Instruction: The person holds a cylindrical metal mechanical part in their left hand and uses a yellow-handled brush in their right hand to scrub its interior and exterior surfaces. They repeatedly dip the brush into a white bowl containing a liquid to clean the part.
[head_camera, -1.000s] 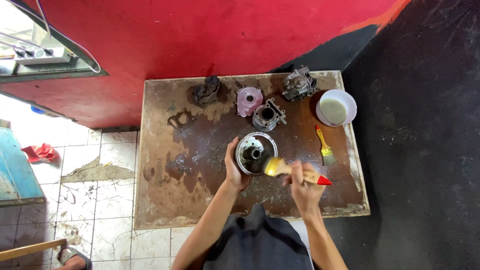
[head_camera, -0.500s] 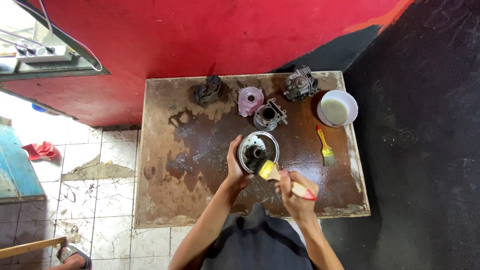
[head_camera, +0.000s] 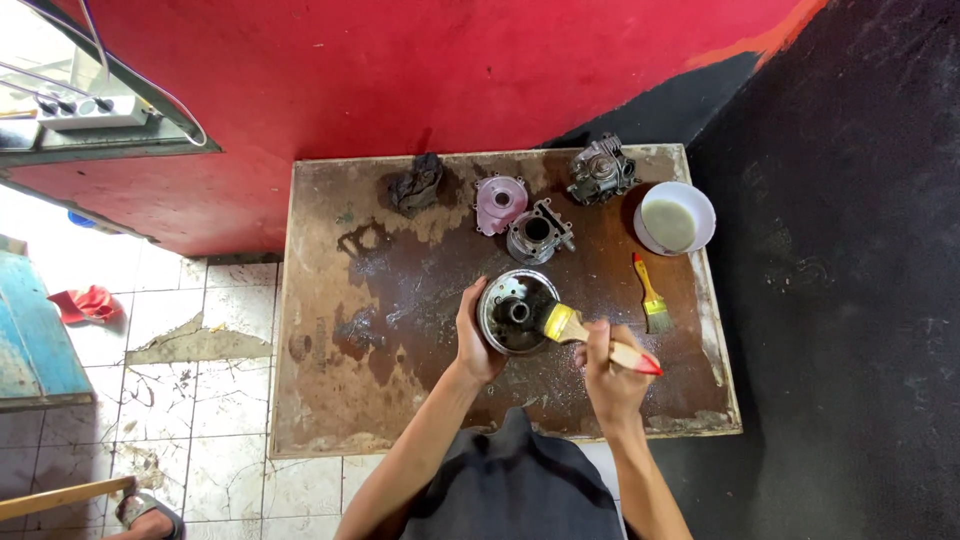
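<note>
My right hand (head_camera: 612, 368) is clenched around the wooden, red-tipped handle of a paintbrush with a yellow ferrule (head_camera: 585, 334), its bristles pressed into the round, dished grey metal engine part (head_camera: 516, 311) near the middle of the board. My left hand (head_camera: 474, 340) grips that part's left rim, fingers curled over the edge. Outward on the wet, stained brown wooden board (head_camera: 330, 400) I count one second, smaller yellow-and-red paintbrush (head_camera: 650, 293), one white round bowl of cloudy liquid (head_camera: 674, 216), three more metal engine parts along the far side (head_camera: 538, 231) and one dark crumpled rag (head_camera: 413, 183).
</note>
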